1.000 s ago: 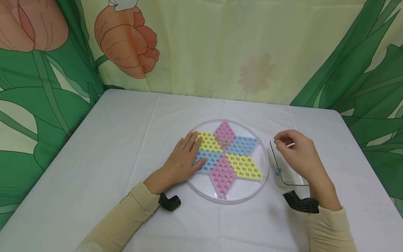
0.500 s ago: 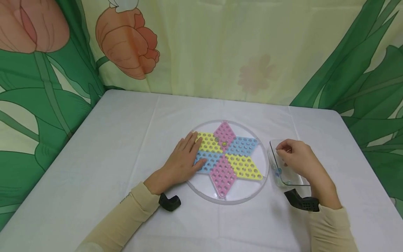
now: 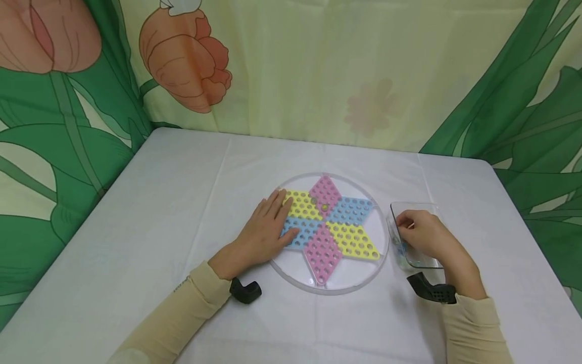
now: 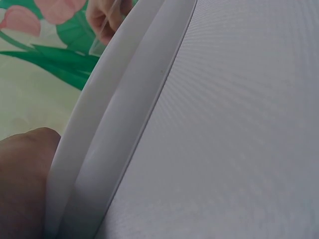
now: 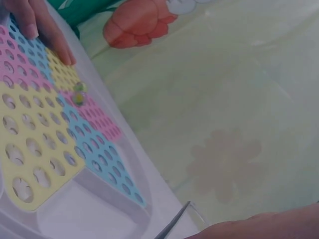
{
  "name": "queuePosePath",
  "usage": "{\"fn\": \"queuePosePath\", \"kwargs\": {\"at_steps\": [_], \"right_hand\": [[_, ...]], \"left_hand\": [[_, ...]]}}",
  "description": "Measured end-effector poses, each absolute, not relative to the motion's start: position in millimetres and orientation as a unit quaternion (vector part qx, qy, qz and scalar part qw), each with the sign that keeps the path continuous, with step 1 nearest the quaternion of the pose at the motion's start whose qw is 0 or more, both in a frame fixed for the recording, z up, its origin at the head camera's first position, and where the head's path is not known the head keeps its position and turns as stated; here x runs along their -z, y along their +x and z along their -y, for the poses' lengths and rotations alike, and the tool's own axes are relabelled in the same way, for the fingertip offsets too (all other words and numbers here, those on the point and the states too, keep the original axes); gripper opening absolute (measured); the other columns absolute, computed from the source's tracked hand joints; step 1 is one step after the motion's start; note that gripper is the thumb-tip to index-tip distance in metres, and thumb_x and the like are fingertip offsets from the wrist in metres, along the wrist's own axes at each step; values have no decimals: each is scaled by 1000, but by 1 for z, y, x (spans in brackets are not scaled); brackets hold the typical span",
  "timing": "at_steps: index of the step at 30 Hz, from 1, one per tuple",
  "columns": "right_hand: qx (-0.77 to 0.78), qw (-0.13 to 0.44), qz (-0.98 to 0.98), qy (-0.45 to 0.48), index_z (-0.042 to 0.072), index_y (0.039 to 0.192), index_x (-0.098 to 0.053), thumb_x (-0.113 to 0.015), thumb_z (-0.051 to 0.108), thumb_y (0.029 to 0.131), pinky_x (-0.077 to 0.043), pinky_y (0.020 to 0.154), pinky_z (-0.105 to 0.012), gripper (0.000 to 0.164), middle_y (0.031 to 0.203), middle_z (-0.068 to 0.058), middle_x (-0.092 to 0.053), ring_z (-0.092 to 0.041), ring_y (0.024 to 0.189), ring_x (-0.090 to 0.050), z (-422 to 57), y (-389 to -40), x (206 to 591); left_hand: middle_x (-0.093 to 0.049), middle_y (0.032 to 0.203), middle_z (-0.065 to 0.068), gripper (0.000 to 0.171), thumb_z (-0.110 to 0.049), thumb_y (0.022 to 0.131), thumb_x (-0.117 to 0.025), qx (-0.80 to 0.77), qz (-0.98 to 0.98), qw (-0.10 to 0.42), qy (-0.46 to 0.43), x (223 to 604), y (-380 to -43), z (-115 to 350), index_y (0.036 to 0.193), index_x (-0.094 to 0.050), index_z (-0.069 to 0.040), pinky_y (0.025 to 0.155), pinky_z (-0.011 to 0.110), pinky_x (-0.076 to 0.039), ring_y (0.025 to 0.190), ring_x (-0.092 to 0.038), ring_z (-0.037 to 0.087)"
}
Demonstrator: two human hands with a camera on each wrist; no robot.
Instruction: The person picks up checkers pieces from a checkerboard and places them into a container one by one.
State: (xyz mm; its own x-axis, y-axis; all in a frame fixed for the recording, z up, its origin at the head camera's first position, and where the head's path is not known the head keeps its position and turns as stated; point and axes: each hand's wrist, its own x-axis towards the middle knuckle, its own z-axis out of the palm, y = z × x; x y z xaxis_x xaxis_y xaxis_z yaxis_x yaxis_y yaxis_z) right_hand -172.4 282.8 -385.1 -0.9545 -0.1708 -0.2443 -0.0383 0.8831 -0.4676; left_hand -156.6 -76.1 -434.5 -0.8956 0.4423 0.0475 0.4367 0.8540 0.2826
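My left hand (image 3: 259, 232) rests with fingers extended on the left side of a round white Chinese checkers board (image 3: 320, 289), over its yellow and blue points. Two marbles sit near the board's middle, a yellow-green marble (image 3: 325, 207) and a duller marble (image 3: 313, 201). To the right stands a clear rectangular box (image 3: 425, 264) with several marbles (image 3: 402, 248) along its left side. My right hand (image 3: 423, 233) reaches into this box with bent fingers, its fingertips low near the left wall. I cannot tell whether a marble is between them.
A white cloth covers the table (image 3: 204, 177), and its back edge meets a curtain (image 3: 300, 76) printed with tulips and leaves. A black wrist camera mount (image 3: 245, 291) sits at the left wrist, another mount (image 3: 432, 289) at the right.
From above the box's back left corner, my right hand has come nearer and down into the box. My left hand and the two marbles on the board have stayed in place.
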Motion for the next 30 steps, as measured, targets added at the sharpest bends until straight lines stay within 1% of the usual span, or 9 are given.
{"fn": "queuePosePath", "kwargs": {"at_steps": [7,11,15,17,20,24,27,30], "right_hand": [[237,141,-958,-73,-5,107,-66,-54,6,91,-52,71,-37,23,97,-18,-66,-29,87,-59,-284,-174,387],[232,139,-959,-80,-5,110,-66,-53,8,92,-53,72,-40,25,99,-19,-66,-31,89,-60,-283,-175,384],[233,125,-962,-65,-3,114,-66,-54,14,96,-54,75,-44,28,107,-21,-65,-34,96,-60,-282,-171,376],[238,93,-965,-54,-2,114,-66,-53,15,97,-53,74,-42,28,109,-22,-65,-35,97,-59,-281,-168,372],[252,22,-966,-44,-1,113,-67,-52,15,98,-52,69,-37,27,108,-21,-64,-34,95,-57,-275,-166,367],[272,-69,-958,-63,-1,109,-69,-53,10,97,-47,65,-22,22,102,-18,-64,-29,90,-56,-264,-164,364],[286,-112,-948,-89,0,107,-69,-55,6,96,-43,66,-12,19,101,-15,-64,-26,89,-57,-252,-162,363],[299,-135,-938,-112,-1,105,-69,-56,2,94,-40,69,-8,17,100,-13,-64,-22,88,-57,-238,-162,365]], "left_hand": [[-7,167,17,75,-49,103,-41,-147,-961,16,233,434,-157,76,158,-18,-3,124,52,-12,156,-2,32],[-7,167,17,75,-49,103,-41,-143,-962,10,230,434,-158,76,158,-17,-3,125,52,-12,156,-2,31],[-6,167,17,75,-49,103,-41,-147,-962,20,231,434,-158,76,158,-17,-4,125,52,-11,156,-1,31],[-5,167,17,76,-50,103,-40,-147,-961,21,233,434,-159,76,158,-17,-4,125,52,-11,156,0,31],[-6,167,17,76,-50,103,-41,-146,-961,12,235,434,-160,76,158,-17,-4,125,51,-11,156,-1,31],[-7,167,16,75,-49,103,-42,-147,-962,9,230,433,-160,77,158,-18,-4,125,51,-12,156,-2,30],[-7,167,17,75,-48,103,-42,-152,-961,16,231,433,-159,77,158,-18,-3,125,52,-11,156,-1,31],[-8,167,18,75,-48,103,-42,-153,-961,15,232,432,-158,78,158,-18,-2,125,52,-12,156,-2,32]]}}
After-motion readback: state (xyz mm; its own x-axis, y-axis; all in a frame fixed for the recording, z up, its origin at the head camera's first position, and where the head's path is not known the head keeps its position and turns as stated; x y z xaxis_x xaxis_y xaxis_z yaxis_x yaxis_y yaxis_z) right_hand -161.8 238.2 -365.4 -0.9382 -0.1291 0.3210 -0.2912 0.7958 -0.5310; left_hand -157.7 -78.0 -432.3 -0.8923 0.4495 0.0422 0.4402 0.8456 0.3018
